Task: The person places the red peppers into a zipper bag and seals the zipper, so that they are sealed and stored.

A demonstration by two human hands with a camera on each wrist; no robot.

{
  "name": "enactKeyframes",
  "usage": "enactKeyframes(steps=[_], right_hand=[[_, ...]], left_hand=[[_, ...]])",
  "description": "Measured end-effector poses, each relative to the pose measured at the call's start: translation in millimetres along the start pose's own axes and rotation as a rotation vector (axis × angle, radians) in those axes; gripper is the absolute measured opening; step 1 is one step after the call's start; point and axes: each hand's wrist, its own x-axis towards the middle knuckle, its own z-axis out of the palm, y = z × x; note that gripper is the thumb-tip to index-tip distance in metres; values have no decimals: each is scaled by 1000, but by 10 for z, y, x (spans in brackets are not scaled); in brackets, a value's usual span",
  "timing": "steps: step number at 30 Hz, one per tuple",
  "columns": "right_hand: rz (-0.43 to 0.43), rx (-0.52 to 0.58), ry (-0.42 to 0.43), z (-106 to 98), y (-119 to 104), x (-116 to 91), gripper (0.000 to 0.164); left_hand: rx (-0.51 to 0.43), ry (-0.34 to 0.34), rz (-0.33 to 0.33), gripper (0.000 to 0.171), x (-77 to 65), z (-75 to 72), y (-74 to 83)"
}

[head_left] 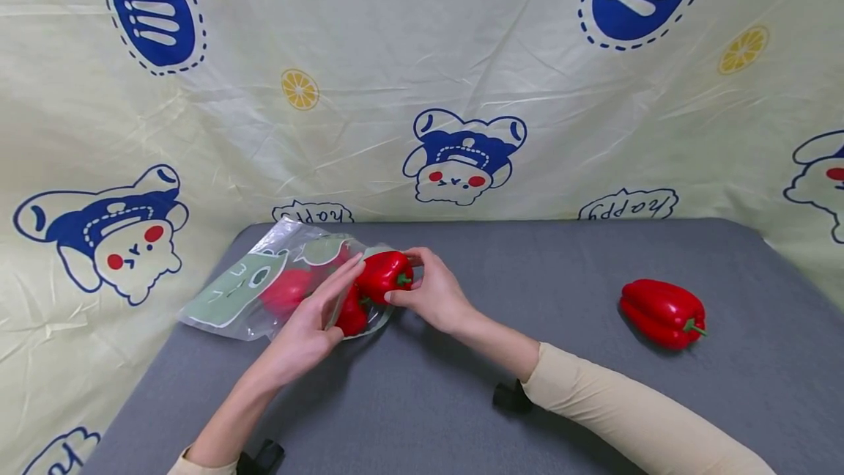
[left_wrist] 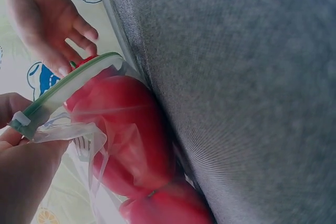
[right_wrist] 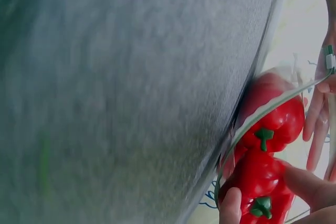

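A clear zip bag (head_left: 231, 295) with a green printed design lies on its side at the table's left, its mouth toward the right. Several red bell peppers (head_left: 286, 292) are inside. My left hand (head_left: 310, 332) pinches the bag's rim by the slider, the other fingers stretched along the top. At the mouth, my right hand (head_left: 438, 292) grips a red bell pepper (head_left: 385, 275) between thumb and fingers, its green stem facing right. The right wrist view shows this pepper (right_wrist: 257, 174) against another pepper (right_wrist: 283, 121) within the green-edged opening.
Another red bell pepper (head_left: 662, 312) lies on the right part of the grey table (head_left: 527, 262). Behind the table hangs a pale printed cloth (head_left: 369, 152). Black wrist devices (head_left: 511, 396) sit below both forearms.
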Motion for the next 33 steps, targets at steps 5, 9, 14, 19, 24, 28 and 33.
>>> enactKeyframes(steps=[5,9,14,19,24,28,33], right_hand=[[43,70,10,33,-2,-13,66],[28,97,15,58,-27,-16,63],[42,167,-3,95,-53,-24,63],[59,252,-30,136,-53,-50,62],[52,338,-33,170,-69,-117,61],[86,456,-13,196,-75,-141,57],[108,554,11,215,-57,-169,48]], left_hand=[[13,-3,11,97,0,-6,-3],[10,-8,22,97,5,-7,-8],[1,-7,28,96,13,-6,-8],[5,1,17,97,16,-18,0],[-2,3,28,95,10,-27,0],[10,9,38,96,7,-28,-9],[19,12,38,96,14,-25,-5]])
